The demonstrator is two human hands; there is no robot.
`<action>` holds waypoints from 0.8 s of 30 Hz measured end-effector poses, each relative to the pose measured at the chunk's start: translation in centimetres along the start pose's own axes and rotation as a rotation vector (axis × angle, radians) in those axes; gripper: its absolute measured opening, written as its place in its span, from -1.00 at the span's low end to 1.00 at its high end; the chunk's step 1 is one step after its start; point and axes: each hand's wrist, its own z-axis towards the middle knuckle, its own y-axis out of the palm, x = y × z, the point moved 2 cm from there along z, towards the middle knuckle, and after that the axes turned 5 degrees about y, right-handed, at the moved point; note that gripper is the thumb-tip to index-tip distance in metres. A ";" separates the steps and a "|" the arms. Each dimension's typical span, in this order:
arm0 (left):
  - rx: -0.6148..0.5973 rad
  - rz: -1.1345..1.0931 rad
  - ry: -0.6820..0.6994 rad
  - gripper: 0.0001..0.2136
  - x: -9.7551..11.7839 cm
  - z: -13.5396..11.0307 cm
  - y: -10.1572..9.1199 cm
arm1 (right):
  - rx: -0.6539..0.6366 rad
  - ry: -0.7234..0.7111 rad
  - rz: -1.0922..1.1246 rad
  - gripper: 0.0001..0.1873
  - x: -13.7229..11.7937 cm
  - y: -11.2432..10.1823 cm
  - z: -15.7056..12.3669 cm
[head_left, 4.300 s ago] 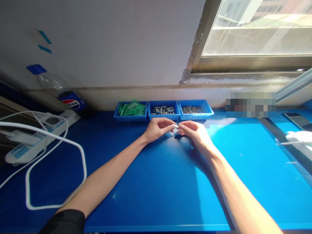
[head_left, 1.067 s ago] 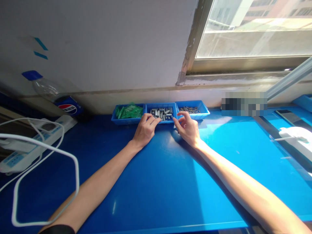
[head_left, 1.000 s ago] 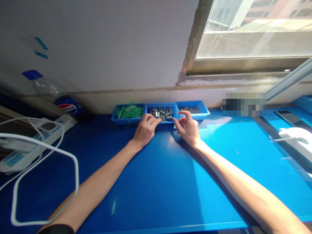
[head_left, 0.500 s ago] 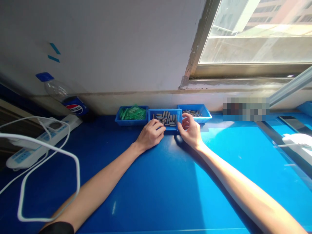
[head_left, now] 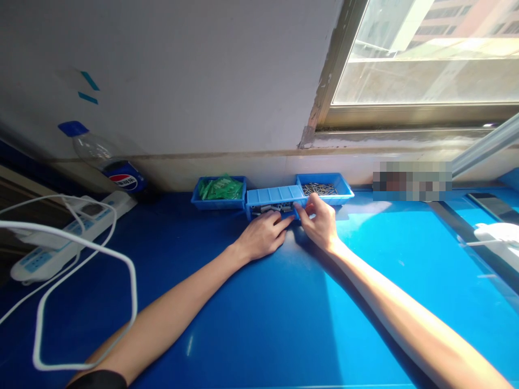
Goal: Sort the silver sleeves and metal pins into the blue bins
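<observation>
The middle blue bin (head_left: 275, 193) is tipped towards me, with a ribbed outer face showing above its opening. Small grey metal cylinders (head_left: 276, 207) show at that opening. My left hand (head_left: 264, 235) lies in front, its fingers stretched out to the right along the bin's lower edge and holding nothing that I can see. At the bin's right end, my right hand (head_left: 319, 222) has thumb and forefinger closed on the edge; its other fingers are curled. A blue bin of green plastic packets (head_left: 222, 187) stands to the left. Another, with thin metal screws or pins (head_left: 320, 189), stands to the right.
A cola bottle (head_left: 107, 159) and a white power strip (head_left: 73, 237) with looping white cables (head_left: 85, 237) are on the left. The wall and a window (head_left: 425, 81) rise behind the bins. A phone (head_left: 492, 207) and a white device (head_left: 497, 235) lie at right.
The middle bin has gone from upright to tipped forward. My left hand has slid right and its fingers have straightened. My right hand has closed on the bin's edge.
</observation>
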 end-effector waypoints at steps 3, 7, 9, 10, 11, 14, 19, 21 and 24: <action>0.009 -0.023 -0.020 -0.60 -0.1 -0.2 0.1 | 0.002 -0.012 -0.020 -0.58 -0.1 -0.1 0.0; 0.037 -0.069 -0.067 -0.62 -0.2 -0.3 0.0 | -0.022 -0.046 -0.055 -0.60 -0.2 0.0 -0.1; 0.043 -0.078 -0.075 -0.62 -0.1 -0.3 -0.1 | -0.019 -0.052 -0.060 -0.61 0.0 0.0 -0.1; 0.041 -0.079 -0.073 -0.63 -0.1 -0.3 -0.1 | -0.012 -0.061 -0.057 -0.61 0.1 0.0 -0.1; 0.037 -0.080 -0.070 -0.63 -0.1 -0.3 -0.1 | -0.003 -0.075 -0.050 -0.61 0.2 0.1 -0.1; 0.041 -0.077 -0.061 -0.64 0.1 -0.3 -0.4 | 0.027 -0.132 -0.035 -0.62 0.4 0.1 -0.2; 0.137 -0.028 -0.064 -0.63 0.2 -0.5 -1.0 | 0.032 -0.194 -0.052 -0.69 0.2 0.1 -0.6; 0.143 -0.002 -0.105 -0.57 0.2 -0.6 -1.0 | 0.018 -0.208 -0.053 -0.72 0.1 0.1 -0.7; 0.120 0.016 -0.153 -0.53 0.2 -0.6 -0.9 | 0.002 -0.213 -0.050 -0.75 -0.1 0.0 -0.8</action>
